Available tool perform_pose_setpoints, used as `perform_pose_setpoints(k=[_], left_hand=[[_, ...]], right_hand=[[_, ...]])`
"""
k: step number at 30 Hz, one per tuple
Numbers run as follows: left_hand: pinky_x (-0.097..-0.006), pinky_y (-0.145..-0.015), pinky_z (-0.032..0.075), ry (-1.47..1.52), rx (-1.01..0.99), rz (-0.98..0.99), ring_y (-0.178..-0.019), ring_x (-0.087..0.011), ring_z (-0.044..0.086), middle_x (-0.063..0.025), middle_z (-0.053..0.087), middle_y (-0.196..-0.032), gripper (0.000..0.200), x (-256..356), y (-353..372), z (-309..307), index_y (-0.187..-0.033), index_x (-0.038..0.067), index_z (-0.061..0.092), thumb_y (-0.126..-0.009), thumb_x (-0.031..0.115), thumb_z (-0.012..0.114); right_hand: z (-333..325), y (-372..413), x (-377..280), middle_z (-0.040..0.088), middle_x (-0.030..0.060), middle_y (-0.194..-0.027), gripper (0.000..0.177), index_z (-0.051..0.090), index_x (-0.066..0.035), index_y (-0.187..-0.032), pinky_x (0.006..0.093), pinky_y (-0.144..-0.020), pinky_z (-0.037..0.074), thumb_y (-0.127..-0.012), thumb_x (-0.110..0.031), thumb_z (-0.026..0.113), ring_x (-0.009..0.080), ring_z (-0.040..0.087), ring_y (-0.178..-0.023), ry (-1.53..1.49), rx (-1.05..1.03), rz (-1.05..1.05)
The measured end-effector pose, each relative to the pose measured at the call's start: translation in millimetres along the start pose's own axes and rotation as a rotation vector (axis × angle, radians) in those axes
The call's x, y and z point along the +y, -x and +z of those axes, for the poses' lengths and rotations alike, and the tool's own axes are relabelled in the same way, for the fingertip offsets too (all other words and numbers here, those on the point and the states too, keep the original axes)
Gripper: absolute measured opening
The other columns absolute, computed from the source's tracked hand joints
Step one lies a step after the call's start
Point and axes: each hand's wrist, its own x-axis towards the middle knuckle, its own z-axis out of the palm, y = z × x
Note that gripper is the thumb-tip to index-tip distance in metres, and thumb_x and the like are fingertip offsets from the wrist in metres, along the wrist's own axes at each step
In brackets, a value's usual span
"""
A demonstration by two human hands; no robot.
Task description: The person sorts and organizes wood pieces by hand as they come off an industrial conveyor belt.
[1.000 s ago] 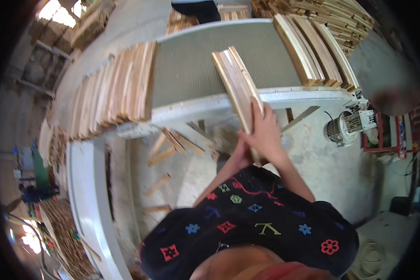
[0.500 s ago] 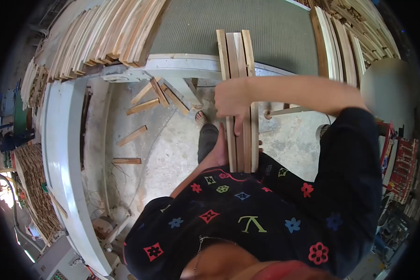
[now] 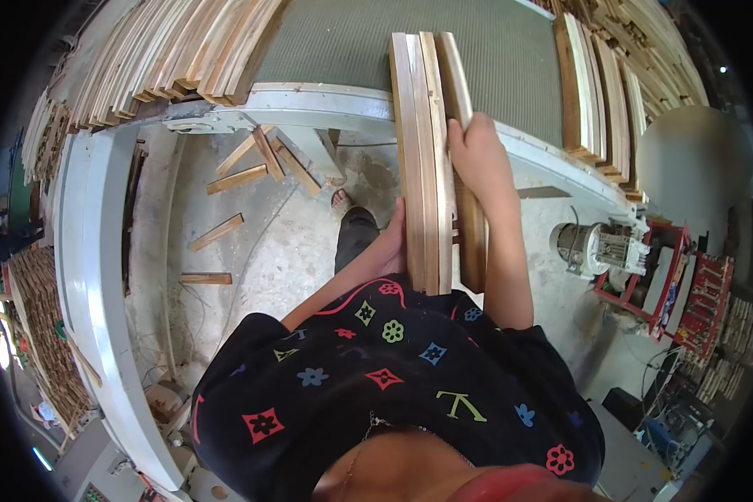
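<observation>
Several long wooden strips [image 3: 422, 167] stand side by side as a bundle, their far ends over the edge of the green ribbed belt [image 3: 343, 50]. My left hand [image 3: 391, 243] is wrapped round the bundle's lower left side, its fingers partly hidden beneath. On the right, my right hand [image 3: 481, 159] grips a separate strip [image 3: 454, 75], tilted slightly and apart from the bundle at its far end. The near ends of the strips are close to my shirt.
Rows of strips [image 3: 192, 50] lie at the belt's left, more strips [image 3: 594, 92] at its right. A pale metal frame [image 3: 100, 276] runs down the left. Wood offcuts [image 3: 238, 179] lie on the floor. A motor [image 3: 590, 248] and red rack [image 3: 703, 297] stand at right.
My right hand has moved from across the top of the bundle to its right side. The rightmost strip now stands apart from the others, and my right arm no longer crosses the bundle.
</observation>
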Motion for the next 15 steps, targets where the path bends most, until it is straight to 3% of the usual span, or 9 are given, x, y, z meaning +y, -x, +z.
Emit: perform_pose_setpoints(k=[3,4,6,8,9,10,12,13,15], left_hand=[[-0.0490,-0.107,0.045,0.055,0.136,-0.004,-0.135,-0.0329,0.049,-0.0178,0.053,-0.143,0.093,0,4,2,-0.156,0.014,0.027,-0.091,0.080,0.018],[-0.0500,-0.106,0.046,0.065,-0.075,-0.002,-0.132,-0.0324,0.052,-0.0178,0.053,-0.143,0.092,5,7,9,-0.156,0.014,0.027,-0.091,0.080,0.021],[-0.0535,-0.106,0.046,0.086,-0.057,-0.023,-0.134,-0.0373,0.049,-0.0209,0.047,-0.148,0.096,2,7,3,-0.156,0.015,0.028,-0.089,0.083,0.021],[-0.0567,-0.105,0.046,0.087,0.051,-0.012,-0.134,-0.0406,0.048,-0.0244,0.044,-0.149,0.100,0,6,-7,-0.156,0.015,0.030,-0.087,0.086,0.022],[-0.0570,-0.105,0.046,0.107,0.010,-0.021,-0.134,-0.0410,0.048,-0.0250,0.044,-0.148,0.100,5,6,-6,-0.156,0.014,0.030,-0.087,0.086,0.023],[-0.0572,-0.104,0.047,0.131,-0.031,-0.035,-0.133,-0.0414,0.048,-0.0256,0.045,-0.147,0.099,9,8,-5,-0.155,0.014,0.030,-0.087,0.086,0.023],[-0.0576,-0.102,0.048,0.005,-0.036,-0.013,-0.132,-0.0430,0.050,-0.0270,0.048,-0.144,0.099,12,5,-9,-0.153,0.011,0.033,-0.088,0.085,0.026],[-0.0575,-0.102,0.049,0.091,-0.048,-0.028,-0.131,-0.0426,0.050,-0.0264,0.048,-0.143,0.096,14,7,-9,-0.153,0.010,0.034,-0.090,0.083,0.028],[-0.0575,-0.102,0.049,0.265,-0.078,-0.052,-0.130,-0.0417,0.052,-0.0252,0.050,-0.142,0.090,15,13,-6,-0.152,0.009,0.035,-0.093,0.078,0.032]], right_hand=[[12,13,2,0.063,0.0307,-0.099,0.047,0.058,0.008,-0.101,0.0545,-0.079,0.052,-0.103,-0.037,0.046,0.0493,0.064,-0.090,-0.092,-0.030,-0.024],[4,16,-2,0.063,0.0302,-0.104,0.047,0.059,0.007,-0.102,0.0544,-0.077,0.052,-0.103,-0.038,0.046,0.0493,0.064,-0.090,-0.109,-0.094,-0.013],[-9,21,-10,0.063,0.0261,-0.111,0.046,0.062,0.001,-0.099,0.0511,-0.080,0.051,-0.100,-0.044,0.051,0.0450,0.064,-0.096,-0.159,-0.131,-0.008],[-7,8,-16,0.065,0.0237,-0.104,0.047,0.063,-0.001,-0.094,0.0480,-0.084,0.051,-0.097,-0.047,0.055,0.0412,0.063,-0.101,-0.170,0.183,-0.482],[-6,0,-19,0.066,0.0226,-0.101,0.047,0.064,-0.002,-0.092,0.0465,-0.087,0.051,-0.095,-0.048,0.057,0.0393,0.062,-0.103,-0.167,0.350,-0.713],[-7,-12,-27,0.067,0.0212,-0.098,0.055,0.064,-0.003,-0.091,0.0437,-0.092,0.050,-0.090,-0.057,0.060,0.0355,0.060,-0.110,-0.142,0.194,-0.986],[8,-23,-42,0.068,0.0189,-0.093,0.060,0.063,-0.003,-0.095,0.0443,-0.089,0.051,-0.089,-0.062,0.058,0.0349,0.063,-0.103,-0.089,-0.095,-1.418],[12,-24,-50,0.068,0.0177,-0.090,0.062,0.063,-0.003,-0.097,0.0446,-0.087,0.051,-0.089,-0.065,0.057,0.0345,0.065,-0.100,-0.056,-0.251,-1.629],[11,-27,-63,0.067,0.0137,-0.090,0.063,0.063,-0.006,-0.101,0.0455,-0.083,0.051,-0.087,-0.067,0.057,0.0331,0.066,-0.091,0.318,-0.735,-1.605]])
